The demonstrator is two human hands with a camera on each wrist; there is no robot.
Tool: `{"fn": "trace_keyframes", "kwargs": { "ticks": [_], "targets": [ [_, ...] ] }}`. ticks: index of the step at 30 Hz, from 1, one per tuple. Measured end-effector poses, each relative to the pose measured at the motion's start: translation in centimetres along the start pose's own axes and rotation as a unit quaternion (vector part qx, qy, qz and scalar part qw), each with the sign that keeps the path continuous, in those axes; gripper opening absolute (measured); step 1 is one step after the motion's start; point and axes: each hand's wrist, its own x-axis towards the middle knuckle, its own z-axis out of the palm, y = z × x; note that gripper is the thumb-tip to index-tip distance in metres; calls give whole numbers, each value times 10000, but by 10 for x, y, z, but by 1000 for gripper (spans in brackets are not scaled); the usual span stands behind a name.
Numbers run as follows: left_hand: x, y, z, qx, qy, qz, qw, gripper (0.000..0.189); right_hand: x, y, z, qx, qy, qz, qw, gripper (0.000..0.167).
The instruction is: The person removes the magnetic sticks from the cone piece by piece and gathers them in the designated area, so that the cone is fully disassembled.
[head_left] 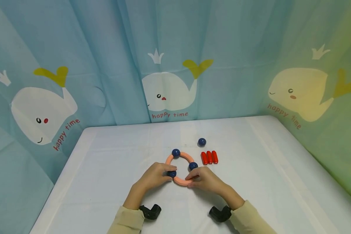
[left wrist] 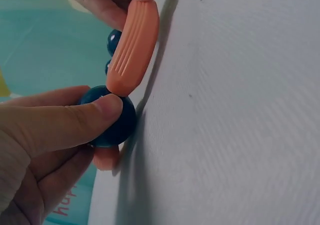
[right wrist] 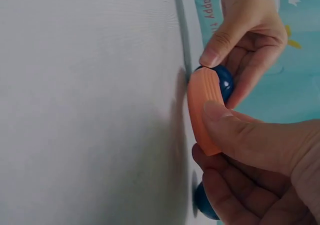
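Note:
Orange curved bars and blue balls form a ring on the white table. At the ring's near left, my left hand (head_left: 155, 174) pinches a blue ball (left wrist: 112, 127) between thumb and fingers. My right hand (head_left: 207, 179) grips the near orange curved bar (right wrist: 201, 116), whose left end touches that ball. Its other end stands apart from the right-hand blue ball (head_left: 193, 166), seen in the right wrist view. A far orange curved bar (head_left: 187, 156) links this ball to the top blue ball (head_left: 176, 153). The left orange curved bar (head_left: 169, 159) is partly hidden by my left hand.
Three short red rods (head_left: 209, 157) lie side by side right of the ring. Behind them sits a loose blue ball (head_left: 202, 142). The white table (head_left: 120, 149) meets a blue-green curtain (head_left: 114, 65) at its back and sides.

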Motion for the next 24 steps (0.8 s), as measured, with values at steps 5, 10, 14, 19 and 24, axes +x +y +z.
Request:
{"fn": "trace_keyframes", "kwargs": {
  "ticks": [5,10,14,19,24],
  "targets": [
    [0,4,-1,30,-41,-5,10000,36,-1,-2,-7,-52,-134,26,9999,16],
    [0,6,-2,52,-41,-105,9999,37,-7,0,-18,12,-55,-5,10000,14],
    [0,5,-1,-16,-33,-158,9999,37,-11,3,-29,113,145,190,9997,16],
    [-1,4,0,-21,-41,-222,9997,37,-18,10,-46,122,519,579,9969,16],
    [-1,3,-1,-107,-16,-291,9995,37,-25,21,-64,79,938,843,9920,16]
  ]
}}
